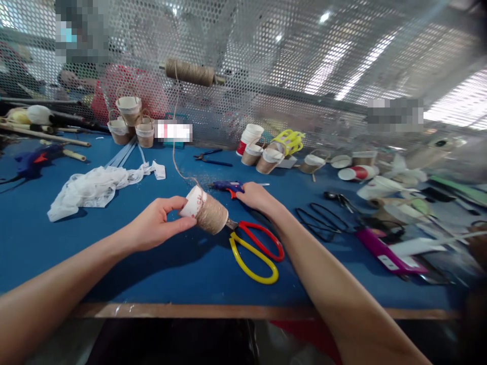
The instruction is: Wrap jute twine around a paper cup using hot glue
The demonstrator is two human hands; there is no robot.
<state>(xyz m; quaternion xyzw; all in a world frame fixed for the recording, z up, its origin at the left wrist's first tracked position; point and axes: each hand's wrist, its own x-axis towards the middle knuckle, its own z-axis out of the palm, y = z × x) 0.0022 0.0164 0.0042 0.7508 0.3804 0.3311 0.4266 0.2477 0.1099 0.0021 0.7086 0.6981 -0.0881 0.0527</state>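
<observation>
A paper cup (215, 215) partly wrapped in brown twine lies tilted in the grip of my left hand (162, 223), thumb and fingers pinching its bare white end. From the cup, a strand of twine (174, 152) runs up to a spool (190, 72) on a rod. My right hand (253, 195) is closed round a blue glue gun (227, 186) with an orange trigger, its nozzle pointing left just beyond the cup. Scissors (258, 251) with one red and one yellow handle rest between my forearms, their blades partly hidden behind the cup.
White lace (102, 185) lies at left, near a second blue glue gun (40, 159). Pliers (213, 158) and several twine-wrapped cups (271, 159) stand along the perforated metal screen (236, 50). A black cable (323, 220) and a purple power strip (388, 251) are at right.
</observation>
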